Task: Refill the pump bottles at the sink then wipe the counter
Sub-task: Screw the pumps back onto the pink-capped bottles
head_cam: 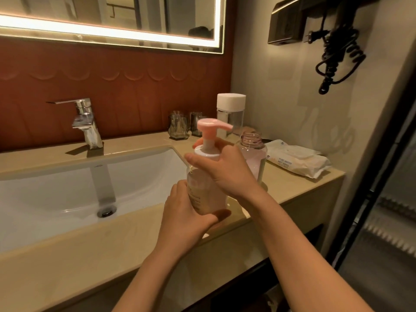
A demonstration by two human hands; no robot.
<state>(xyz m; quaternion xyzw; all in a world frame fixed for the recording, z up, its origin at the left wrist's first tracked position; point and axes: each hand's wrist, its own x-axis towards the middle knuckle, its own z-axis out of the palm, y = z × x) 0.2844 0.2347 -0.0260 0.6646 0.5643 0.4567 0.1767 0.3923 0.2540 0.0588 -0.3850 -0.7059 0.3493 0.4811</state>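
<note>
Left hand (186,212): grips the pump bottle (200,192) low, bracing it just right of the sink (67,188).
Right hand (225,167): wraps the collar; I judge it's twisting the pump.
Open bottle (252,145): uncapped, farther right of the sink, ready for refilling.

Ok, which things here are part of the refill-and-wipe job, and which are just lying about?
Job: pump bottle, gripped by left hand and right hand; open bottle behind it; white-capped bottle, probably the refill; wet wipes pack; counter.
Lying about: two glasses; faucet; coiled cord on the wall.
</note>
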